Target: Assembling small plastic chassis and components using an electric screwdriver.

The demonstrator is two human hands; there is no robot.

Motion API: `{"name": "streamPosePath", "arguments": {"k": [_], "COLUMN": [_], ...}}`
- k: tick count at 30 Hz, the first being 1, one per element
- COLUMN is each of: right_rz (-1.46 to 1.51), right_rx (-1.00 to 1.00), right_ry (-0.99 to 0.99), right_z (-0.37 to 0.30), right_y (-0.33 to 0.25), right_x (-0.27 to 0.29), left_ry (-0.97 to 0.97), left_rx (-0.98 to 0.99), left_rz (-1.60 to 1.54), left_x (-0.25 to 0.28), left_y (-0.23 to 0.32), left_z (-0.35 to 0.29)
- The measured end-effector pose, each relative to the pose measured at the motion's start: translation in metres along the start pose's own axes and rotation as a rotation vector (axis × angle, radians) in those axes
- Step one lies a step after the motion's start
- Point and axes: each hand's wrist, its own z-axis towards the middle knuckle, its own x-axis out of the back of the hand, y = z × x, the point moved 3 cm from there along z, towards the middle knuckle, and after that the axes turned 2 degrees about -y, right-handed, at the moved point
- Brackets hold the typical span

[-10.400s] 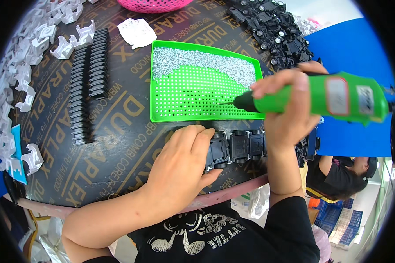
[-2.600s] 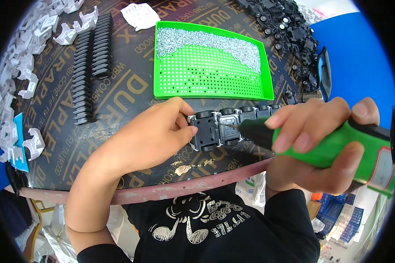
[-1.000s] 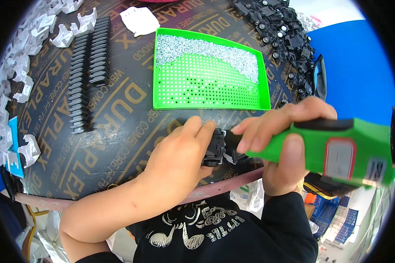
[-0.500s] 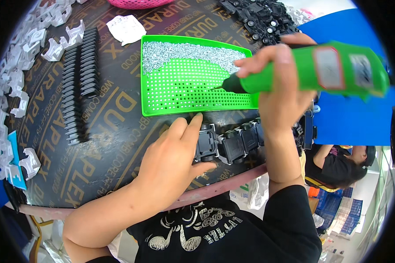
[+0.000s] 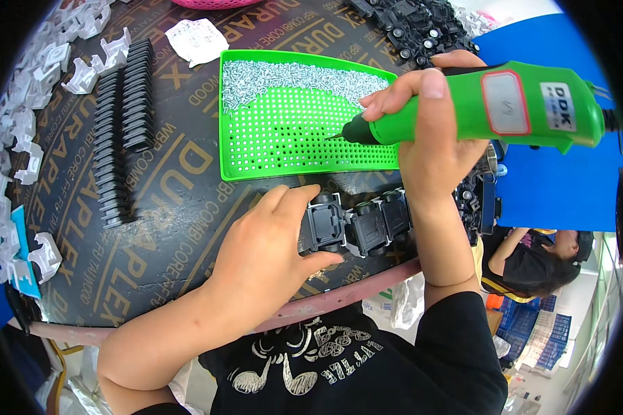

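Over the near part of the green tray point(image 5: 256, 135), I have my right hand point(image 5: 432, 135) closed around a green power screwdriver point(image 5: 540, 107), its tip pointing left. Silvery screws point(image 5: 263, 76) fill the tray's far side. Nearer, my left hand point(image 5: 259, 242) curves around the leftmost black toy car point(image 5: 327, 225) in a row; whether it grips, I cannot tell.

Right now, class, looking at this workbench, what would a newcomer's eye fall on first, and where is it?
Most striking is the green electric screwdriver in the right hand, its bit over the green tray of silvery screws. Nearer the wearer, the left hand curves around the left end of a row of black vehicle-like parts. Pale grey parts crowd the far left.
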Motion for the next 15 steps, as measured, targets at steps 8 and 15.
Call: {"name": "streamPosePath", "arguments": {"k": [8,15], "right_rz": [0.176,0.022], "right_rx": [0.045,-0.212], "right_ry": [-0.156,-0.093], "right_z": [-0.021,-0.044], "right_y": [-0.073,-0.078], "right_x": [0.003,-0.017], "left_ry": [-0.009,0.012], "left_rx": [-0.012,-0.019], "left_rz": [-0.013,-0.004], "left_x": [0.002,0.001], "left_y": [0.002,-0.005], "left_z": [0.001,-0.001]}}
